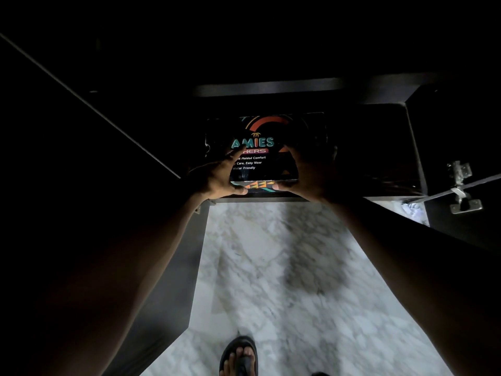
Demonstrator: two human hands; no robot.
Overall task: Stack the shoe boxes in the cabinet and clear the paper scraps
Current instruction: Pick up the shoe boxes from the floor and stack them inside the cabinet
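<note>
A black shoe box (pixel 267 131) with colourful lettering and a striped front edge lies flat inside the dark cabinet (pixel 385 147), near its front lip. My left hand (pixel 217 177) grips the box's near left corner, fingers spread over the lid and thumb on the front edge. At the near right corner my right hand (pixel 306 175) holds it the same way. Both forearms reach in from below. No paper scraps are visible.
An open dark cabinet door (pixel 81 158) stands at the left, and another with a metal hinge (pixel 461 185) at the right. Below lies a white marble floor (pixel 271 267), with my sandalled foot (pixel 240 356) at the bottom edge. The cabinet's depths are too dark to read.
</note>
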